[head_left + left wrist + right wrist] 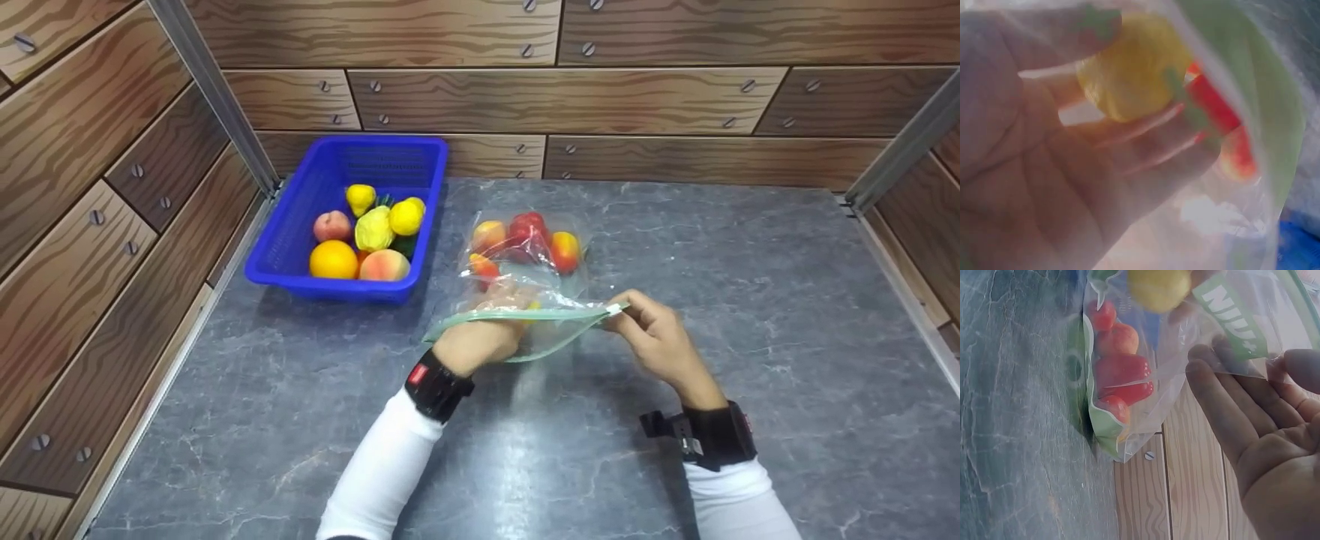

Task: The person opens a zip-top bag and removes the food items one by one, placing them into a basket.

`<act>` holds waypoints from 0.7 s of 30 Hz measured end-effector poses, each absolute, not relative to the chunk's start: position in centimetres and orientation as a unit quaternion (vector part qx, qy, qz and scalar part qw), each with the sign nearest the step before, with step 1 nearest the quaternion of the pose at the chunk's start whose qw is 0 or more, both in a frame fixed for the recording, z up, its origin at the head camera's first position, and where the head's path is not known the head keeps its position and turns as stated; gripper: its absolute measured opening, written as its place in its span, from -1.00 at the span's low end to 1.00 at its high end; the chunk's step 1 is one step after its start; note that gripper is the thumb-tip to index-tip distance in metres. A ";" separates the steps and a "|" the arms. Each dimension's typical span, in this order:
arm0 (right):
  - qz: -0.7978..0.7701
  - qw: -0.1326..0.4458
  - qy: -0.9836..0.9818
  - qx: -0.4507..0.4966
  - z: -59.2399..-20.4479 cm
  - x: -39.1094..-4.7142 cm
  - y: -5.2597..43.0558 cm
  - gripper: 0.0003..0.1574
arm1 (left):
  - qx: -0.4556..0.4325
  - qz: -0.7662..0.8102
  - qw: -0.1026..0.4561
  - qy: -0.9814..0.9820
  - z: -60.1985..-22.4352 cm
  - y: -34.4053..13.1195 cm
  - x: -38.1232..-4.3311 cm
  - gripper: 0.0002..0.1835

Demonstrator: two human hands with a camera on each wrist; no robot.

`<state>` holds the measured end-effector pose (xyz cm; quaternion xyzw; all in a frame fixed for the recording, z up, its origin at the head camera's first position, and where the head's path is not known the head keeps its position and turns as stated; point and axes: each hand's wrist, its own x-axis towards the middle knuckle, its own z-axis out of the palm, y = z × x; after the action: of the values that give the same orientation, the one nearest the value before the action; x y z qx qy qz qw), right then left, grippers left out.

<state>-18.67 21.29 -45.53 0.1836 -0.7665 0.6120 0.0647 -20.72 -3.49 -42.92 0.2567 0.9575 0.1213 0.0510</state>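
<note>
A clear zip bag (562, 316) with a green-edged mouth lies on the table, its mouth held apart. My left hand (480, 341) reaches inside through that mouth. Between its thumb and fingers it holds a round yellow fruit (1134, 67), which the right wrist view shows above the other pieces. At the bag's right corner, my right hand (656, 337) pinches the edge by the white slider (615, 308). Deeper in the bag sit a shiny red fruit (1123, 377) and several red-and-yellow fruits (565, 251). Film and glare blur the left fingertips.
Left of the bag stands a blue basket (259, 259) with several fruits, among them an orange (334, 260) and a peach (385, 265). Wood-patterned walls (570, 101) enclose the back and sides of the grey marbled table (787, 300).
</note>
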 end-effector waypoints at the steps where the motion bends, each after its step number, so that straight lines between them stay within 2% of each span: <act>1: 0.612 0.066 -0.765 0.186 -45.6 -18.7 21.3 -0.84 | 0.256 0.129 0.056 0.956 -42.7 -3.8 -20.3 -0.58; 7: 0.622 0.066 -0.754 0.198 -45.6 -18.8 21.4 -0.86 | 0.268 0.180 0.021 0.946 -41.8 -5.5 -18.4 -0.79; 11: 0.630 0.060 -0.746 0.208 -45.7 -18.8 21.4 -0.84 | 0.271 0.213 0.024 0.938 -41.4 -5.9 -18.0 -0.91; 16: 0.631 0.051 -0.742 0.220 -45.6 -18.8 21.7 -0.79 | 0.306 0.234 0.024 0.922 -40.6 -6.2 -17.8 -0.86; 21: 0.646 0.043 -0.727 0.228 -45.6 -18.8 21.8 -0.76 | 0.348 0.228 -0.001 0.909 -39.9 -6.6 -17.3 -0.85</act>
<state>-18.80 21.85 -45.62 0.2282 -0.7271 0.6460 0.0435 -17.30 -6.57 -39.88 0.3483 0.9091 0.2284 -0.0011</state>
